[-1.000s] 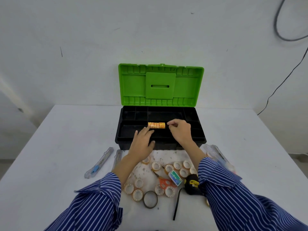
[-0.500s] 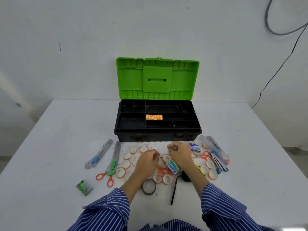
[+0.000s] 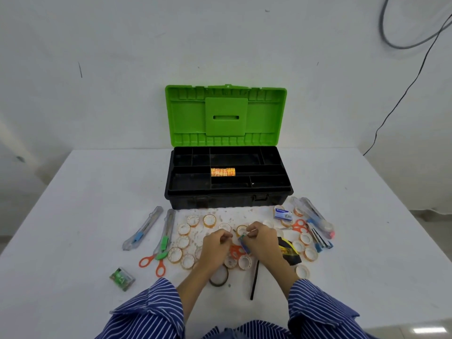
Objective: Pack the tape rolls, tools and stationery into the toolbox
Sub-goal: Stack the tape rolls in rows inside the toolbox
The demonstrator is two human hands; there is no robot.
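Both grips are curled low in the frame's centre, the left hand (image 3: 216,243) and right hand (image 3: 263,238) over small tape rolls (image 3: 209,220) on the counter (image 3: 85,192), what is held cannot be told; the toolbox (image 3: 228,178) stands open above them, one orange roll (image 3: 222,172) inside.

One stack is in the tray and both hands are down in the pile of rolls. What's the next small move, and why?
Probably close the fingers on a few loose rolls such as the tape roll and carry them to the toolbox. Its lid is open, only the orange tape stack sits in the tray, and the left hand and right hand are curled low among the rolls.
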